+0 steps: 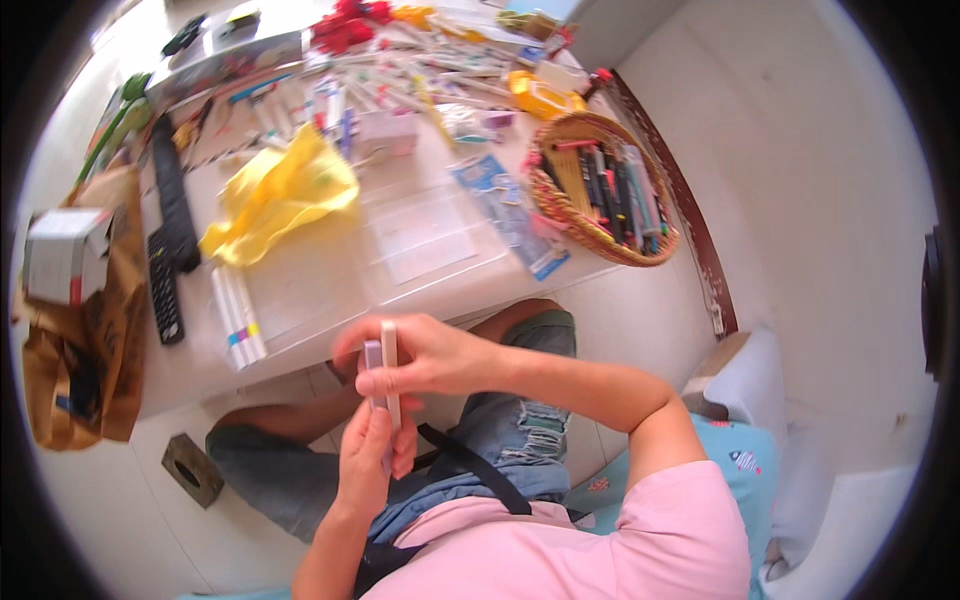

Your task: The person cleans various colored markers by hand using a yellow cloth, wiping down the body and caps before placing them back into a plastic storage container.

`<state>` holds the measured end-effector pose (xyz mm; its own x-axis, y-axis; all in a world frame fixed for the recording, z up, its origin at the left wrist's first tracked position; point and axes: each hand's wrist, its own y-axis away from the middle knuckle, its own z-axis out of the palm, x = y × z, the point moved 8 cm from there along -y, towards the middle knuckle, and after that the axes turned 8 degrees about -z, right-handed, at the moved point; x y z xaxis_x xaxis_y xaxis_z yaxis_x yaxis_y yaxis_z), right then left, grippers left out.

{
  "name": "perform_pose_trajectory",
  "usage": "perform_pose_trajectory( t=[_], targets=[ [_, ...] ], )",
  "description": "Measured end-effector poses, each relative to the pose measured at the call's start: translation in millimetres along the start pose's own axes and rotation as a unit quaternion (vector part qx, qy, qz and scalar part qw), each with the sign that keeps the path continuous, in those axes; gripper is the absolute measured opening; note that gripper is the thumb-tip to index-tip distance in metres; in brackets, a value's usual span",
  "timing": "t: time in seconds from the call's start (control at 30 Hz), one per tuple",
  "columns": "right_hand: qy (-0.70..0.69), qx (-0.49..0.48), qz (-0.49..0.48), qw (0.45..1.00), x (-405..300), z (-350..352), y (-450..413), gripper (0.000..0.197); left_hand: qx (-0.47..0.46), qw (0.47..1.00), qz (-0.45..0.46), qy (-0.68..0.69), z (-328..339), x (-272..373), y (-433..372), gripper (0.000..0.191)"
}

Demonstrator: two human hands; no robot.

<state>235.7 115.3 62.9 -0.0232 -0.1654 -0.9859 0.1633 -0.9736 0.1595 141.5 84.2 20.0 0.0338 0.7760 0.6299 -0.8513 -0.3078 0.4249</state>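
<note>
Two slim bars, one lavender [373,354] and one white [388,345], stand side by side in front of my lap, likely markers or slim cases. My left hand [367,446] wraps around their lower part, with its thumb along the near side. Higher up, my right hand [431,356] pinches both bars between thumb and fingers, its fingertips blurred. Hand and fingers hide the bars' middle and much of the lower ends. Beyond the hands, at the edge of the white table [315,300], lie several white markers [238,319] with coloured bands.
A yellow cloth or crumpled sheet [289,199] lies on the table, beside a clear plastic sheet [424,232]. To the right is a woven basket [551,199] of pens. A black remote control [165,289], brown paper bag [120,322] and white box [67,255] stand left. Many markers [420,71] are scattered behind.
</note>
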Motion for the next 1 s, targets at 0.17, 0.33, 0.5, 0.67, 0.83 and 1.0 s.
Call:
perform_pose_trajectory(
  t=[0.17, 0.33, 0.5, 0.67, 0.83, 1.0],
  targets=[
    [-0.044, 0.219, -0.076, 0.972, -15, -83, 97, 0.012, -0.07, 0.993, -0.038, -0.089, 43, -30, -18, 0.048],
    [0.235, 0.614, -0.23, 0.718, -57, -227, 230, 0.011, 0.013, 0.994, -0.043, -0.096, 16, -33, -18, 0.037],
    [0.405, 0.558, -0.114, 0.715, -28, -263, 232, 0.024, 0.03, 0.992, -0.067, -0.099, 23, -40, -25, 0.034],
    [0.597, 0.481, -0.128, 0.629, -41, -214, 181, 0.025, 0.046, 0.993, -0.069, -0.081, 11, -33, -17, 0.03],
    [0.576, 0.349, -0.195, 0.712, -32, -156, 84, 0.019, 0.007, 0.995, -0.072, -0.075, 11, -35, -14, 0.029],
    [0.532, 0.208, -0.292, 0.767, -39, -83, -29, 0.025, 0.006, 0.998, -0.047, -0.051, -1, -30, -1, 0.029]
  ],
)
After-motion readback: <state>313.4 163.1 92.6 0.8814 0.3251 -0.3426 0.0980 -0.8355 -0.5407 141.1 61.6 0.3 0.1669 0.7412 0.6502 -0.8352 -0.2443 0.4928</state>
